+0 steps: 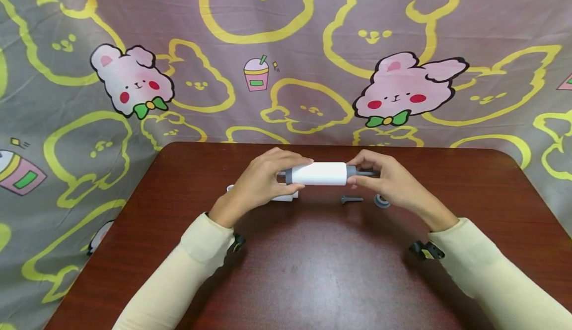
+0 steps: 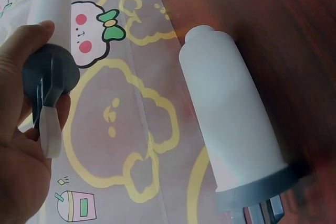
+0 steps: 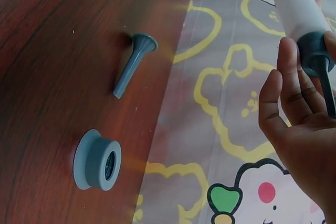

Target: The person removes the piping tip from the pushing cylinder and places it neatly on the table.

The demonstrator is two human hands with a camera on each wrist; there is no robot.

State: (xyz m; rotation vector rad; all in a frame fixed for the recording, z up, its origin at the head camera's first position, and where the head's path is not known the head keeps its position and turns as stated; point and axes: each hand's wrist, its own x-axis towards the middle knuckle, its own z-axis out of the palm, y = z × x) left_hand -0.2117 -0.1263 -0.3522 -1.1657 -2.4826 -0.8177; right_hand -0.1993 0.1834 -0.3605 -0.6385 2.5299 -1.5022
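I hold a white cylinder (image 1: 319, 173) level above the counter (image 1: 313, 270), my left hand (image 1: 261, 178) clamped round its left end, thumb and fingers on the white wall beside a grey cap (image 1: 289, 175). My right hand (image 1: 393, 178) pinches the other end at the right-hand cap (image 1: 351, 170), from which a grey rod (image 3: 326, 87) sticks out. A second white cylinder (image 2: 231, 98) lies on the counter, partly hidden by my left hand; toward my right are a flared grey tube (image 3: 131, 66) and a flanged grey ring (image 3: 100, 161). Patterned cloth (image 1: 290, 47) hangs behind.
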